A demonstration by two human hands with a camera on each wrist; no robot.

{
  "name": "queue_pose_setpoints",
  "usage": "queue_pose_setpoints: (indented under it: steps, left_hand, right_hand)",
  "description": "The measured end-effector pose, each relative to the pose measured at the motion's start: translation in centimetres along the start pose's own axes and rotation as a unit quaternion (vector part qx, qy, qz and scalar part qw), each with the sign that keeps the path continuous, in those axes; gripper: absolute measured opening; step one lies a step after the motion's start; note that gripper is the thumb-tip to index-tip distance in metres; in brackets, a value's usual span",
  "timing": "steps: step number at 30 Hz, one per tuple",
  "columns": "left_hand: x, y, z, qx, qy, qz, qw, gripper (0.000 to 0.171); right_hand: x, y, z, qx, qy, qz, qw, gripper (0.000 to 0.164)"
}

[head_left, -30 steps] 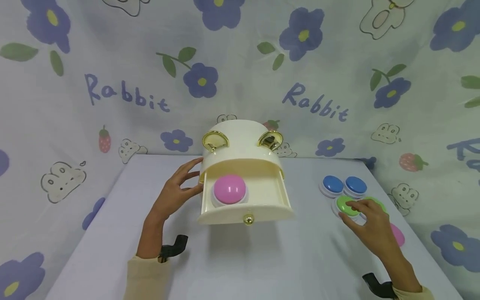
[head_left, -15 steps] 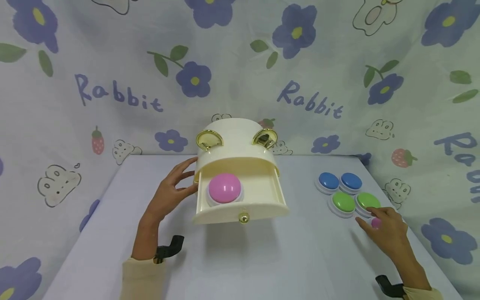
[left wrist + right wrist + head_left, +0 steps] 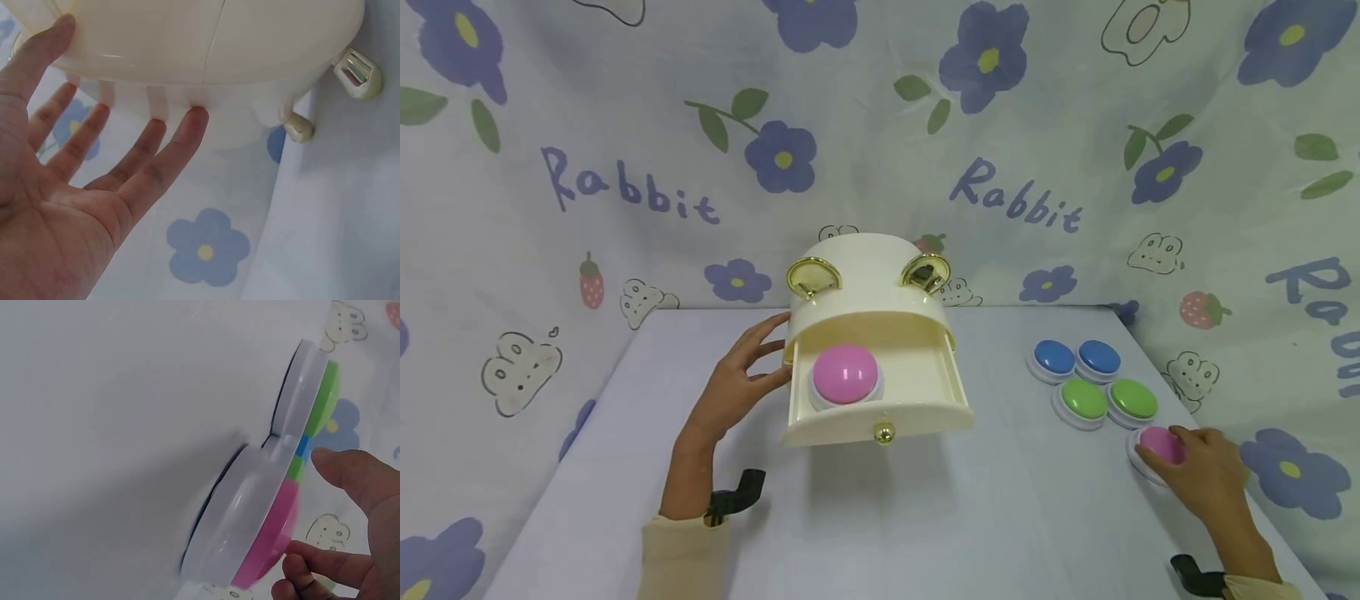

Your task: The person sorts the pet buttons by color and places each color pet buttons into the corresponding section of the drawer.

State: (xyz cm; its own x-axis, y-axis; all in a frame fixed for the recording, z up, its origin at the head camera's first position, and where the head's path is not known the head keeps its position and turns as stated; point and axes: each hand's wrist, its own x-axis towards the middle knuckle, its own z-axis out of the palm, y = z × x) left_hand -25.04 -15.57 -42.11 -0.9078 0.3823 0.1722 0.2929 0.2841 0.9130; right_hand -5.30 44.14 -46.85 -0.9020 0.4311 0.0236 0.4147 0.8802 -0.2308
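Observation:
A cream drawer box (image 3: 871,287) with two gold-rimmed ear-like discs stands mid-table in the head view. Its drawer (image 3: 917,392) is pulled out and holds a pink push button (image 3: 845,372) on a white base, at the drawer's left. My left hand (image 3: 727,392) touches the box's left side with spread, fairly straight fingers; the left wrist view shows the fingertips against its wall. At the right, my right hand (image 3: 1208,471) is over another pink push button (image 3: 1162,444), thumb and forefinger around its dome. In the right wrist view the thumb (image 3: 331,464) stands apart from that dome.
Two blue push buttons (image 3: 1099,357) and two green push buttons (image 3: 1083,398) stand grouped on the white table (image 3: 1000,517), just beyond the right hand. A cloth (image 3: 880,100) printed with flowers and rabbits hangs behind and beside the table.
My right hand has moved from above the green buttons, right and nearer, to the pink button on the table. My left hand stays at the box. The head view has shifted slightly.

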Motion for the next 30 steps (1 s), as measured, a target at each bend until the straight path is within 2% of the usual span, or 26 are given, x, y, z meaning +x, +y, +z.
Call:
queue_pose_setpoints:
  steps: [7, 14, 22, 30]
  left_hand:
    - [0.2, -0.3, -0.1, 0.004, 0.002, 0.000, 1.0000, 0.071]
    - [0.1, -0.2, -0.1, -0.002, 0.001, -0.001, 1.0000, 0.072]
    - [0.1, -0.2, 0.0, -0.001, 0.000, -0.003, 1.0000, 0.071]
    - [0.0, 0.1, -0.1, 0.001, 0.002, -0.003, 1.0000, 0.071]
  right_hand:
    - [-0.4, 1.1, -0.1, -0.002, 0.009, 0.008, 1.000, 0.086]
    - [-0.6, 1.7, 0.4, 0.001, -0.001, 0.026, 1.000, 0.091]
    - [-0.6, 1.9, 0.8, -0.001, -0.060, 0.094, 0.994, 0.111]
    - [-0.4, 2.1, 1.1, 0.006, -0.057, 0.114, 0.992, 0.114]
